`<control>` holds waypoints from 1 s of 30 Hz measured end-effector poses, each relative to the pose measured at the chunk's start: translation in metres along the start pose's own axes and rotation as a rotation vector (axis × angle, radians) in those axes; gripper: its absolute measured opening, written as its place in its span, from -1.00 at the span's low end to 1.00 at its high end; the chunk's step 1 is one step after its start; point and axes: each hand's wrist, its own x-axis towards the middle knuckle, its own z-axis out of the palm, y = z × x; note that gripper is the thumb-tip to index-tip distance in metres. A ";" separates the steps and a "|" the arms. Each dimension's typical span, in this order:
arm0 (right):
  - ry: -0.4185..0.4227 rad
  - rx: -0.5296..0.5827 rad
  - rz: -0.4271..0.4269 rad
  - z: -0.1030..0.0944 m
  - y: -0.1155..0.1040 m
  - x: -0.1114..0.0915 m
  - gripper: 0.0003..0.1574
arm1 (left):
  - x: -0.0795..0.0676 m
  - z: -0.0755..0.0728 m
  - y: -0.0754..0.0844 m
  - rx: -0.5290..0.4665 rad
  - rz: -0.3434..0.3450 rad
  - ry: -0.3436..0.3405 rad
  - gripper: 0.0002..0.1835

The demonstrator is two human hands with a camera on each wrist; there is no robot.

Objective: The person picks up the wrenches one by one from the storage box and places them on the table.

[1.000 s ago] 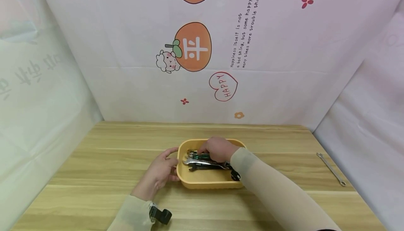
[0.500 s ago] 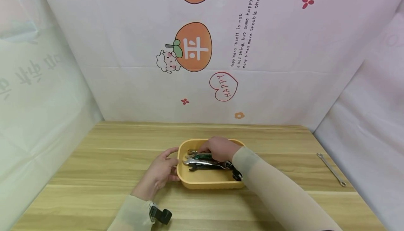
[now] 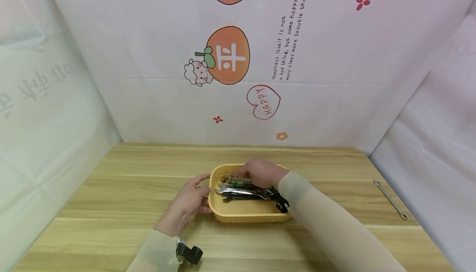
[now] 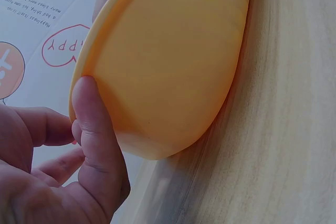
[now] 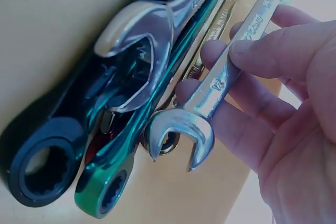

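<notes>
A person's right hand (image 5: 294,90) pinches a silver open-ended wrench (image 5: 208,98) by its shank, the thumb laid on the near face and the other fingers curled behind it. That wrench is inside a yellow plastic basket (image 3: 253,218), tilted over the other wrenches; whether it touches them is hard to tell. Beside it lie a black ring-ended wrench (image 5: 59,129), a large silver wrench (image 5: 160,35), a green ring-ended wrench (image 5: 92,188) and a gold-toned wrench (image 5: 218,24), overlapping roughly lengthwise. The left hand (image 3: 190,199) holds the left end of the basket, its fingers and thumb bent against the wall near the rim.

The basket stands on a wood-grain tabletop (image 3: 111,206). Well apart from it, near the right edge, a lone silver combination wrench (image 3: 389,199) lies at a slant. A black camera (image 3: 193,254) sits at the left wrist, over a beige sleeve (image 3: 154,251). Behind the tabletop rises a white printed backdrop (image 3: 316,110) with orange fruit drawings and a red heart reading "HAPPY".
</notes>
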 end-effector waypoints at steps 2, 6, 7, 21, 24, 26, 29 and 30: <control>-0.006 0.008 -0.004 -0.001 0.002 -0.001 -0.29 | 0.000 0.000 0.000 0.002 0.002 -0.002 -0.46; 0.001 0.055 -0.009 -0.003 0.007 -0.002 -0.28 | -0.001 -0.001 0.000 -0.001 -0.004 0.001 -0.46; 0.007 0.068 -0.015 -0.003 0.008 -0.002 -0.29 | -0.001 -0.001 -0.001 -0.002 -0.005 0.002 -0.46; 0.048 0.444 0.137 -0.011 0.017 -0.013 -0.27 | 0.001 0.000 0.000 -0.006 -0.006 -0.008 -0.45; 0.058 0.555 0.159 -0.013 0.019 -0.016 -0.26 | 0.001 0.000 0.001 -0.003 -0.006 -0.009 -0.46; 0.068 0.621 0.172 -0.015 0.021 -0.019 -0.26 | 0.000 0.000 0.000 -0.002 -0.004 -0.013 -0.46; 0.097 0.680 0.185 -0.019 0.022 -0.022 -0.25 | 0.000 -0.001 0.000 -0.004 0.000 -0.020 -0.46; 0.106 0.693 0.195 -0.020 0.022 -0.023 -0.25 | 0.000 -0.001 0.000 -0.005 0.002 -0.022 -0.46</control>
